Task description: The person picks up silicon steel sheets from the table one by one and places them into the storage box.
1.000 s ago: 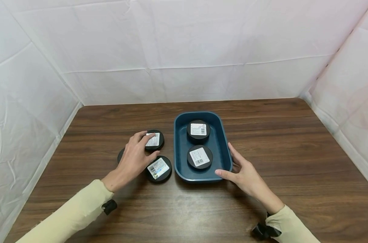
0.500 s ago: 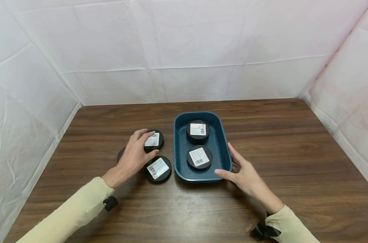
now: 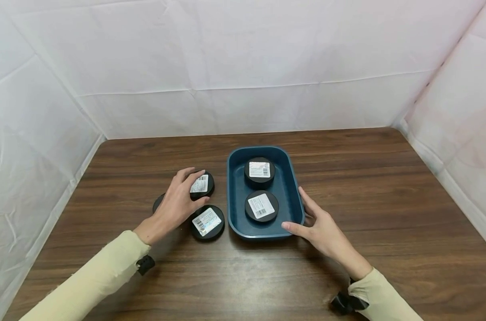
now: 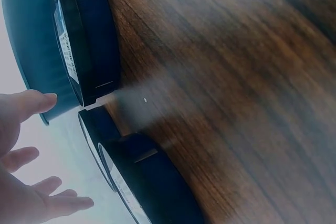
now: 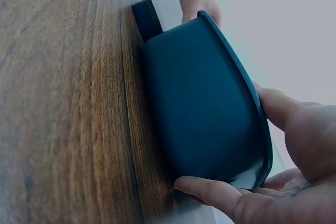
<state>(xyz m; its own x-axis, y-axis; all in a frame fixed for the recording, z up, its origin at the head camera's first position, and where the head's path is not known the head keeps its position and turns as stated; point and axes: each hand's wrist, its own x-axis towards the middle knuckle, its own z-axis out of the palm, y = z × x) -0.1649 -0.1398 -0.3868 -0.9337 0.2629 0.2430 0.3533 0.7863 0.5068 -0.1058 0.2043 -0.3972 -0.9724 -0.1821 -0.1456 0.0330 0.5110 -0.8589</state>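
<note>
In the head view my left hand hovers over round black containers with white labels: one behind, one in front, and a third partly hidden by the hand. The left wrist view shows the hand with its fingers spread, apart from the containers. My right hand grips the near right corner of a blue tray, thumb on the rim and fingers along the outer wall. Two similar containers lie inside, one behind, one in front.
A brown wooden table bears everything. White sheeting stands along its back edge and both sides. Dark bands circle both wrists. The front container outside the tray sits close to the tray's left wall.
My left wrist has shifted slightly away from the table's front edge, with the hand still over the same containers. The head view has moved a little; the right hand keeps its grip.
</note>
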